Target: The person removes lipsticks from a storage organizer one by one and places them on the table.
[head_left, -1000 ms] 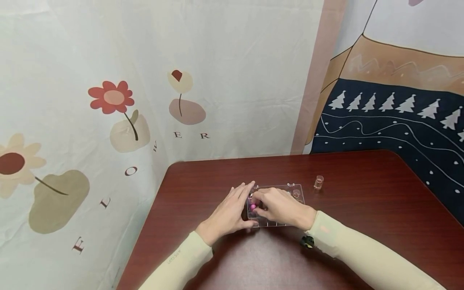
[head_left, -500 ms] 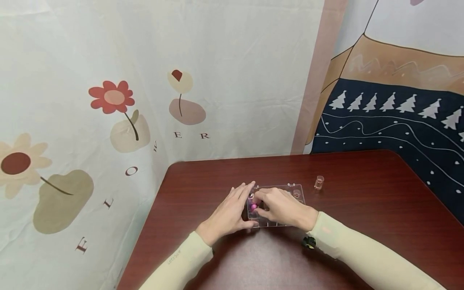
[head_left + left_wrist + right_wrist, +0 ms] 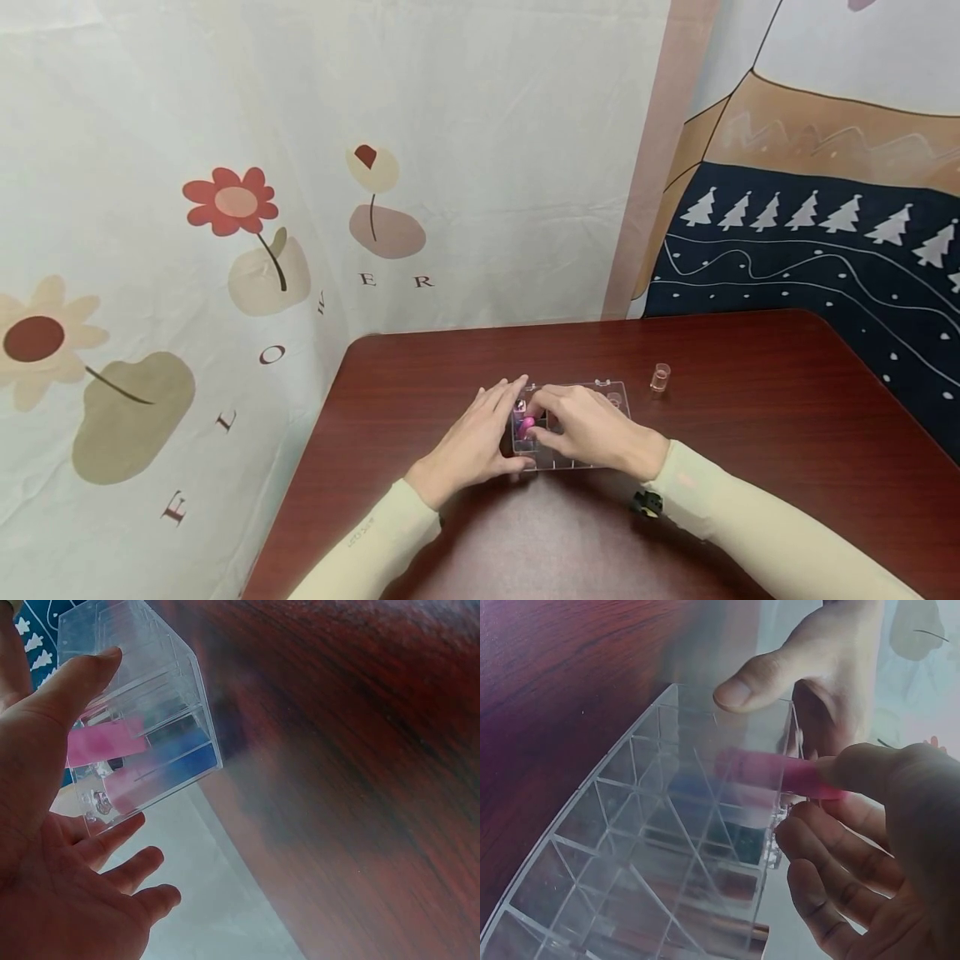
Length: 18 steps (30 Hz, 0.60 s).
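A clear compartmented organizer stands on the table, holding several tubes at its left end. In the right wrist view, my right hand pinches a pink tube between thumb and fingers, the tube's far part inside a compartment. Beside it are a blue item and a dark green one. My left hand holds the organizer's left end, thumb on its near side and fingers spread along the end. The pink tube's tip is hidden behind blurred clear walls.
A small clear cup stands on the dark red table, to the right of and behind the organizer. Printed curtains hang behind and left of the table. Copper-coloured tubes lie in further organizer compartments.
My right hand has shifted slightly right, and the pink tube in its fingers looks more tilted. My left hand and the organizer have stayed in place.
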Each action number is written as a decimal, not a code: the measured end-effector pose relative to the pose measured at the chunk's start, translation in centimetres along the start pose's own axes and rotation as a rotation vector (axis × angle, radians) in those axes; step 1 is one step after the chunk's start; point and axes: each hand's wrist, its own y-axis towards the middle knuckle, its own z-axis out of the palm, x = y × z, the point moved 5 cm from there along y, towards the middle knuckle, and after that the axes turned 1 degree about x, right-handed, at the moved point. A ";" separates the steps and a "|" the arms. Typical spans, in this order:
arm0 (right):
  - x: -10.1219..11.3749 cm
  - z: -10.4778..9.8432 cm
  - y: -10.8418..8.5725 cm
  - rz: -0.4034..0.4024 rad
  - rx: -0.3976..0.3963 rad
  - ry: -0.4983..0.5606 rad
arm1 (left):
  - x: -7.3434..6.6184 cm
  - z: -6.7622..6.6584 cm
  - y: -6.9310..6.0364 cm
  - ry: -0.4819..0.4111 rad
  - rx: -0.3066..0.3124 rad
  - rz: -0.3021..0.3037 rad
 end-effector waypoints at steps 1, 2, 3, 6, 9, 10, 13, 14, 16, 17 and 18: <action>0.0 -0.1 -0.1 0.000 -0.008 0.007 | 0.0 0.0 0.0 0.000 0.001 0.000; 0.0 -0.2 -0.1 0.000 -0.016 0.011 | 0.0 0.0 0.0 0.000 0.001 0.000; -0.1 -0.3 -0.2 -0.001 -0.024 0.016 | 0.0 0.0 0.0 -0.001 -0.001 0.001; -0.2 -0.5 -0.3 0.002 -0.045 0.035 | 0.0 0.0 0.0 0.000 -0.003 0.002; -0.3 -0.7 -0.5 0.001 -0.062 0.053 | 0.0 0.0 0.0 0.002 -0.004 0.004; -0.3 -0.8 -0.6 0.000 -0.066 0.058 | 0.0 0.0 0.0 0.002 -0.004 0.003; -0.4 -1.0 -0.7 -0.003 -0.082 0.068 | 0.0 0.0 0.1 0.002 -0.003 0.001; -0.5 -1.1 -0.8 -0.004 -0.087 0.068 | 0.0 0.0 0.1 0.001 -0.004 0.000; -0.5 -1.2 -0.8 -0.008 -0.098 0.074 | 0.1 0.0 0.1 0.000 -0.002 -0.002; -0.5 -1.3 -0.9 -0.009 -0.103 0.077 | 0.1 0.0 0.1 0.001 -0.001 -0.003; -0.5 -1.4 -0.9 -0.010 -0.109 0.079 | 0.1 0.0 0.2 0.002 0.000 -0.003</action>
